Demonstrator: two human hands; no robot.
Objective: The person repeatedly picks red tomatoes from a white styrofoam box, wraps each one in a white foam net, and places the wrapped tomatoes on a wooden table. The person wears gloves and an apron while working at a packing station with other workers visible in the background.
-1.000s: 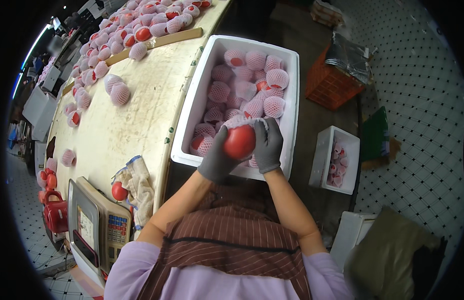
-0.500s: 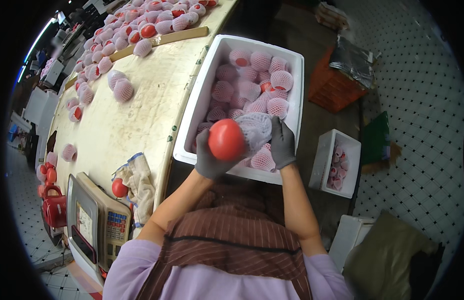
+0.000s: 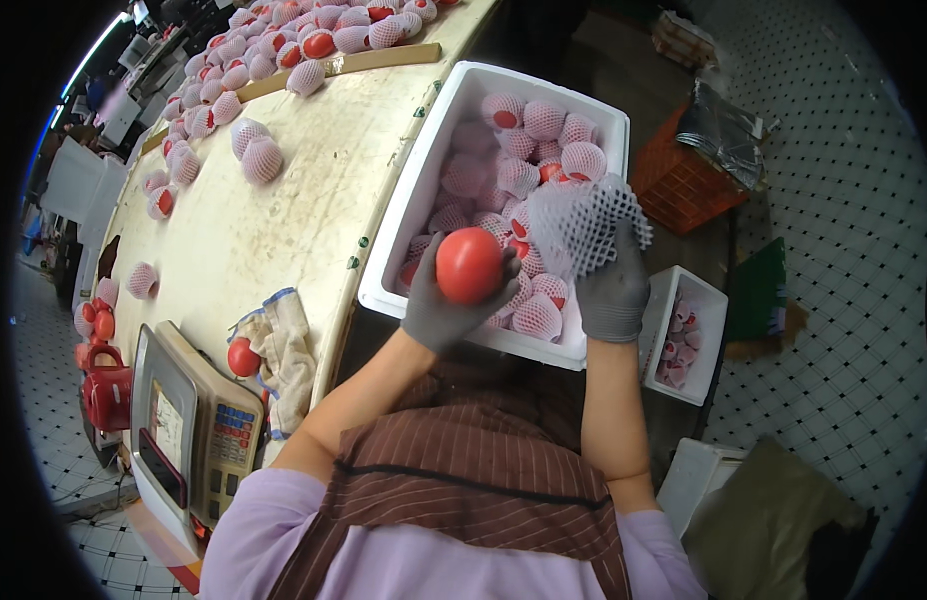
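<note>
While the left hand (image 3: 454, 315) curls around a red fruit (image 3: 470, 265) mid-frame, the right hand (image 3: 614, 295) grips a foam net (image 3: 572, 228) right of centre, over a white box (image 3: 544, 353).

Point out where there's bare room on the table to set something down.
The widest bare patch on the table lies between the netted pair and the cloth, with the white box beyond its right edge. A smaller gap separates the lone netted fruit from the scale. Crowded: behind the wooden strip, where more netted fruit piles up, and inside the box.
</note>
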